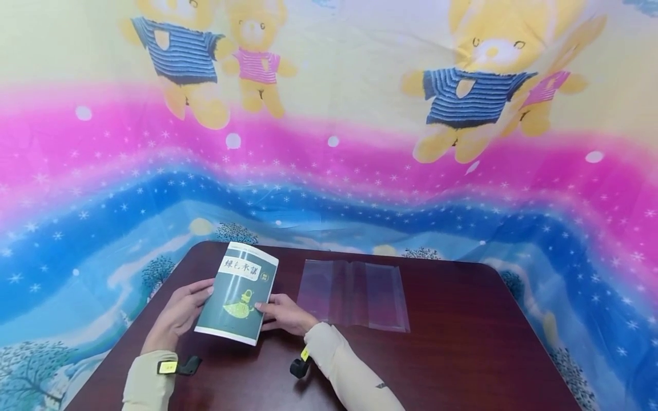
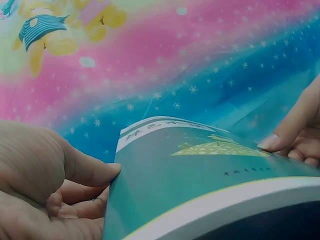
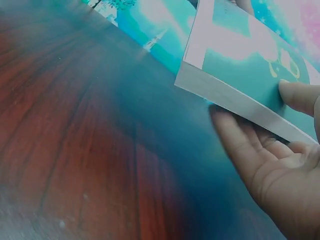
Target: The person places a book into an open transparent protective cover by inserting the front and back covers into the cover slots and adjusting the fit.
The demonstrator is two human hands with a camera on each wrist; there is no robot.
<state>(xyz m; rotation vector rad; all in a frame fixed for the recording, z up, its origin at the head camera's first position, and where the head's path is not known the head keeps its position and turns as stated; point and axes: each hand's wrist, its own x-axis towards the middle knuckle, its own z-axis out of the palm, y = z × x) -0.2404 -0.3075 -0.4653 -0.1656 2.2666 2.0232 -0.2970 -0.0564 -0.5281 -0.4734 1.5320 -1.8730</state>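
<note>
Both hands hold a green paperback book (image 1: 233, 299) with white bands and a yellow-green drawing on its cover, tilted up over the table. The left hand (image 1: 180, 311) pinches its left edge, thumb at the cover's side and fingers behind, as the left wrist view also shows on the book (image 2: 165, 175). On the right side, the right hand (image 1: 285, 314) has its thumb on the cover, and its fingers (image 3: 232, 135) reach under the book (image 3: 240, 75). The cover bows slightly between the hands. A clear plastic book cover (image 1: 349, 297) lies opened flat on the table, right of the book.
The dark red-brown wooden table (image 1: 452, 342) has rounded far corners. Behind it hangs a colourful cloth backdrop (image 1: 329, 171) with bears and snowflakes, close to the far edge. A black strap mount (image 1: 300, 365) sits on the right wrist, another mount (image 1: 187, 366) on the left.
</note>
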